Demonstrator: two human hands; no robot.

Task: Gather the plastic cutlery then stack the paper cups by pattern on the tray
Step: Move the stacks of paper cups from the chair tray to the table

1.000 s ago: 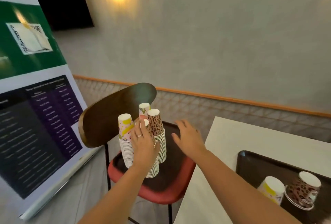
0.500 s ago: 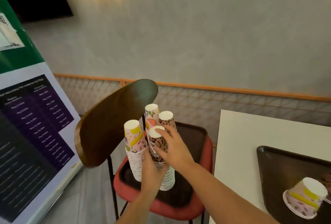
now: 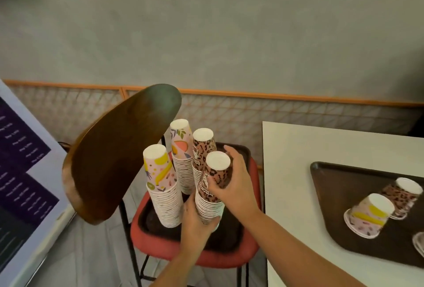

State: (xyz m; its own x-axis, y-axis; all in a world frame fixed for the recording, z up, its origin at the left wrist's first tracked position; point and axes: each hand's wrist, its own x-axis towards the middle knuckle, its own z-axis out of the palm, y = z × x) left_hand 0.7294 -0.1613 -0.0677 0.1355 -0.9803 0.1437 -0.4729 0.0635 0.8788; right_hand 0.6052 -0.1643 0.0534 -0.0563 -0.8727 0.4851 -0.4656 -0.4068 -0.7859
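Both hands are busy on the leopard stack (image 3: 210, 195) over the chair tray (image 3: 238, 149): left hand (image 3: 197, 220) gripping its base, right hand (image 3: 231, 185) wrapped round the top cup. Sorting looks mostly done, but loose cups (image 3: 367, 215) lie tipped on the worktop tray (image 3: 332, 185), and I can't spot any cutlery.

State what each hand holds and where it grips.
Both grip the near leopard-print cup stack: left hand around its lower rims, right hand around the top cup's side.
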